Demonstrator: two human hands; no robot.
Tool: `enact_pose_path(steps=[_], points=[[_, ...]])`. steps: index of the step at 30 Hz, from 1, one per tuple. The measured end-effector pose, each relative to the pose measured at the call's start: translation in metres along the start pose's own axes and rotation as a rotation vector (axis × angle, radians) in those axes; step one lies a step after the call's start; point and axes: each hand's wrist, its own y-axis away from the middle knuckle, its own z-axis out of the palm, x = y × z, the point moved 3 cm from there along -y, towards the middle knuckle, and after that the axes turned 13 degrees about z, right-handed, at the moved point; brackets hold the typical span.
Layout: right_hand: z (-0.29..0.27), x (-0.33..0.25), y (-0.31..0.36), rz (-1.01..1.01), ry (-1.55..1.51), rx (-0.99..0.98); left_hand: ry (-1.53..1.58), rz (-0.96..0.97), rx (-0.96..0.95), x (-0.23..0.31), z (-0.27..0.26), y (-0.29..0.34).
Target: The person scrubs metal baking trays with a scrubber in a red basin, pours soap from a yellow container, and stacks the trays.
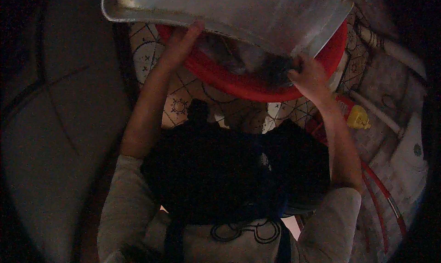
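Note:
A wide, shallow metal tray [239, 10] with a raised rim is tilted over a large red basin [257, 94]. My left hand [183, 41] grips the tray's near edge, thumb up at the rim and the other fingers mostly hidden behind it. By the tray's near right corner, my right hand [311, 77] is closed with its fingers curled in; what it holds, if anything, is too dark to make out. Inside the basin, under the tray, lie dark and pale shapes that I cannot tell apart.
A yellow-capped red bottle [358, 117] is to the right of my right forearm. Red hoses [381, 189] run along the lower right. Patterned floor tiles [177, 100] show around the basin. A large grey surface [59, 125] fills the left side. The light is dim.

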Motion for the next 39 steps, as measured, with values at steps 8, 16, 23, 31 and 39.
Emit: enact_pose_path(steps=[8, 16, 23, 31, 39], points=[[-0.032, -0.141, 0.019, -0.777, -0.567, 0.424, 0.673, -0.007, -0.142, -0.039, 0.009, -0.002], [0.017, -0.184, -0.016, -0.379, -0.482, 0.945, 0.863, -0.059, 0.312, 0.026, 0.025, 0.005], [0.064, -0.068, -0.049, -0.601, -0.331, 0.68, 0.872, 0.07, -0.032, 0.02, 0.021, -0.014], [0.077, -0.076, -0.049, -0.574, -0.272, 0.788, 0.224, -0.06, 0.179, 0.02, -0.009, -0.017], [0.028, -0.147, -0.041, -0.647, -0.47, 0.583, 0.437, -0.179, 0.239, 0.017, -0.01, -0.021]])
